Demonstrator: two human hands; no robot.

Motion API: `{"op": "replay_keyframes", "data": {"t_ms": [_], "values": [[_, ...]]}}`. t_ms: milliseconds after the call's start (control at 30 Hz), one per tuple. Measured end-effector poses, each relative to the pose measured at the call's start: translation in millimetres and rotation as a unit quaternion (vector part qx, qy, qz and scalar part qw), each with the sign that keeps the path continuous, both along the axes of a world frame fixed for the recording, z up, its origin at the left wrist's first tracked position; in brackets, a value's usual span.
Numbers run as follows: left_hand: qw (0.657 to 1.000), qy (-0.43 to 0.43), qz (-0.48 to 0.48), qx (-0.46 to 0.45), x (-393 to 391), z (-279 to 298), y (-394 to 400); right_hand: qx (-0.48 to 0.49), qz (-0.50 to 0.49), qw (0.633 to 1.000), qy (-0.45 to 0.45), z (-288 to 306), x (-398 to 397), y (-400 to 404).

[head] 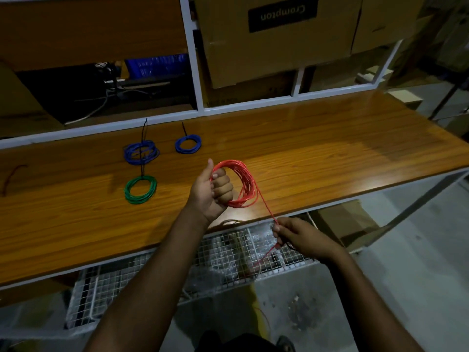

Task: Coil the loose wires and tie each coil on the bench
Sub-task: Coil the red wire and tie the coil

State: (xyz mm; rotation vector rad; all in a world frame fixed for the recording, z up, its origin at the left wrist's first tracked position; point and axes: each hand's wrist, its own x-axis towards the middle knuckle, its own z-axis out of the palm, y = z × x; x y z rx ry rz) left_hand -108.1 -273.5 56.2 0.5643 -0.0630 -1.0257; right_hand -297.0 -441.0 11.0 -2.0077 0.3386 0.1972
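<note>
My left hand [215, 190] grips a coil of red wire [245, 185] above the front part of the wooden bench [317, 158], fingers curled through the loops. A loose strand runs from the coil down to my right hand [295, 236], which pinches it just off the bench's front edge; the rest trails toward the floor. On the bench lie a green coil [140, 189] with a black tie, a larger blue coil [141, 152] and a smaller blue coil [188, 144], each with a black cable tie.
A dark short wire piece [11, 177] lies at the bench's far left. A wire mesh shelf [223, 260] holding bubble wrap sits under the bench. Cardboard boxes [276, 39] and a blue crate [157, 66] fill the white rack behind.
</note>
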Motion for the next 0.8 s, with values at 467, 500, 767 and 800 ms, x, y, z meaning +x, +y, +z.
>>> {"op": "replay_keyframes", "data": {"t_ms": [467, 500, 767, 800], "values": [[0.998, -0.023, 0.059, -0.002, 8, 17, -5, 0.401, -0.338, 0.840, -0.141, -22, -5, -14], [0.998, -0.023, 0.061, -0.004, 10, 19, -3, 0.398, -0.337, 0.842, -0.139, -23, -5, -15], [0.999, -0.044, 0.027, 0.003, 4, 21, -6, 0.123, -0.325, 0.933, -0.096, -23, 42, 27], [0.999, -0.046, 0.025, 0.005, 4, 21, -6, 0.066, -0.351, 0.929, -0.096, -25, 51, 30]]}}
